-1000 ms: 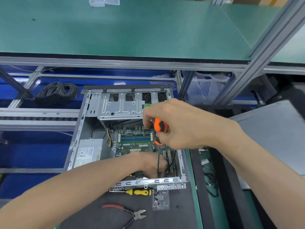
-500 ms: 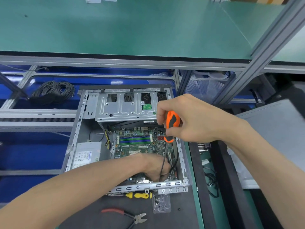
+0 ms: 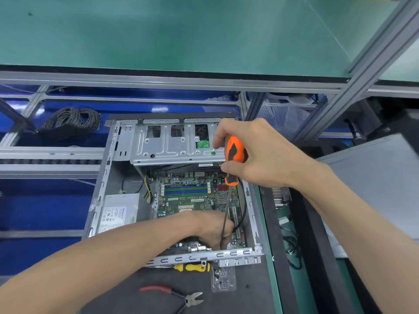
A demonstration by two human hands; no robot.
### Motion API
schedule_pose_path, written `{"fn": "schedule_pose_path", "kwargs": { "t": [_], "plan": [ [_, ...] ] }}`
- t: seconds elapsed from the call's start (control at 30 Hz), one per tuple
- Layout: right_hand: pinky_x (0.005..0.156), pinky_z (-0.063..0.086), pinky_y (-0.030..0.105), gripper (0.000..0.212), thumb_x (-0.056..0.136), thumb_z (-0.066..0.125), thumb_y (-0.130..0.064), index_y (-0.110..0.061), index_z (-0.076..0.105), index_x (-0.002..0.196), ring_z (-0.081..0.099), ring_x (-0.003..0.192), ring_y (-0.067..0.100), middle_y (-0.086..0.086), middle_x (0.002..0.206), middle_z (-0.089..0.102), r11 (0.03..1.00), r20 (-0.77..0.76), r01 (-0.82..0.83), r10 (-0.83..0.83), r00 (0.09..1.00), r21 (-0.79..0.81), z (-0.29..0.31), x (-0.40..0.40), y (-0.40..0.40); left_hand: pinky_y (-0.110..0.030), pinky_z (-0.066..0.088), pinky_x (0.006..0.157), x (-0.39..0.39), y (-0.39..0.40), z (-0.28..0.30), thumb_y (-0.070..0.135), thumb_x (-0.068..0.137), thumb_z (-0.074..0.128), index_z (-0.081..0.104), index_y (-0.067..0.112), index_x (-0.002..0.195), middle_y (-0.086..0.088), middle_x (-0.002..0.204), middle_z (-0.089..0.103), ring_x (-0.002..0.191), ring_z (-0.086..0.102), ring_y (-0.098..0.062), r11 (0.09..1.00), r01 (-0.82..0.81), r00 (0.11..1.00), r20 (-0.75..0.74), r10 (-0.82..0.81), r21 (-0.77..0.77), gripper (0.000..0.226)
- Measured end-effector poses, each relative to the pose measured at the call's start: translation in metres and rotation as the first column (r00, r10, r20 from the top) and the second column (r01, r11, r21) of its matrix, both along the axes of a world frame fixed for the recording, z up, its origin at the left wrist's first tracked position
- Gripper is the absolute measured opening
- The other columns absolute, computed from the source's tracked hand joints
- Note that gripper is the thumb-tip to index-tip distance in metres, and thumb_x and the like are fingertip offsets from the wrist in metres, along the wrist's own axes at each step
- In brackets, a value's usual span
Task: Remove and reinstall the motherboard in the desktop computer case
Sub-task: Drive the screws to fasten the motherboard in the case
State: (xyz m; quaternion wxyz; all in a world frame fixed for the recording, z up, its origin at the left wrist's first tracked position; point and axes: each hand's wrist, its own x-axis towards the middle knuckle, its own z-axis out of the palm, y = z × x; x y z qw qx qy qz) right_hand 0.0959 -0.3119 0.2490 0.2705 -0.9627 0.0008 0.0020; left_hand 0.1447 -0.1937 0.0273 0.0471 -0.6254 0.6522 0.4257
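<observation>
An open grey computer case (image 3: 101,196) lies on a dark mat, with the green motherboard (image 3: 188,198) flat inside it. My right hand (image 3: 260,152) grips the orange-and-black handle of a screwdriver (image 3: 234,155). Its long shaft slants down to the board's near right corner. My left hand (image 3: 210,225) rests low on the board beside the shaft's tip, fingers around the tip area; what they hold is hidden. A silver drive cage (image 3: 172,143) covers the far part of the case. The power supply (image 3: 118,211) sits at the left inside.
A yellow screwdriver (image 3: 192,267), red-handled cutters (image 3: 176,293) and a small clear bag (image 3: 223,279) of parts lie on the mat in front of the case. A black cable coil (image 3: 70,122) lies at the far left. A grey side panel (image 3: 381,189) lies to the right.
My right hand with the screwdriver handle has shifted right and slightly up, tilting the shaft more. The left hand stays low on the board near the tip.
</observation>
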Motion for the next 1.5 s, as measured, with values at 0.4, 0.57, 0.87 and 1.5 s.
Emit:
{"fn": "schedule_pose_path", "kwargs": {
  "t": [0.4,0.57,0.87,1.5],
  "plan": [
    [0.059,0.03,0.011,0.026,0.079,0.077,-0.014,-0.023,0.058,0.095,0.046,0.059,0.008,-0.006,0.055,0.051,0.999,0.057,-0.017,0.016,0.998,0.029,0.006,-0.005,-0.004,-0.036,0.055,0.063,-0.004,-0.011,0.014,0.001,0.078,0.061,0.069,0.004,0.073,-0.006,0.058,0.054,0.063,0.059,-0.029,0.922,0.381,0.916,0.161,-0.367,-0.07,0.01],
    [0.054,0.03,0.014,0.026,0.078,0.078,-0.015,-0.023,0.059,0.093,0.048,0.057,0.006,-0.01,0.051,0.049,0.999,0.068,-0.007,0.004,0.998,0.044,0.008,-0.006,-0.008,-0.022,0.037,0.049,-0.009,-0.008,0.011,0.003,0.083,0.062,0.069,-0.004,0.085,-0.009,0.061,0.051,0.066,0.057,-0.03,0.949,0.314,0.945,0.103,-0.31,-0.022,0.01],
    [0.054,0.032,0.011,0.024,0.078,0.077,-0.01,-0.017,0.058,0.091,0.046,0.052,0.015,-0.004,0.05,0.053,0.999,0.168,0.026,-0.032,0.985,0.037,0.01,-0.001,-0.01,-0.017,0.029,0.04,0.049,0.025,0.048,0.011,0.098,0.058,0.062,0.01,0.086,0.01,0.051,0.05,0.039,0.039,-0.005,0.868,-0.424,0.712,-0.496,0.497,0.261,0.013],
    [0.057,0.033,0.018,0.021,0.079,0.074,-0.009,-0.011,0.056,0.089,0.045,0.05,0.021,-0.001,0.052,0.055,1.0,0.347,0.02,-0.011,0.938,-0.02,0.01,0.007,0.005,-0.02,0.025,0.047,0.037,0.039,0.057,0.008,0.084,0.066,0.078,0.02,0.095,0.003,0.045,0.034,0.042,0.022,-0.016,0.687,-0.725,0.469,-0.696,0.543,0.048,0.02]
  ]
}}
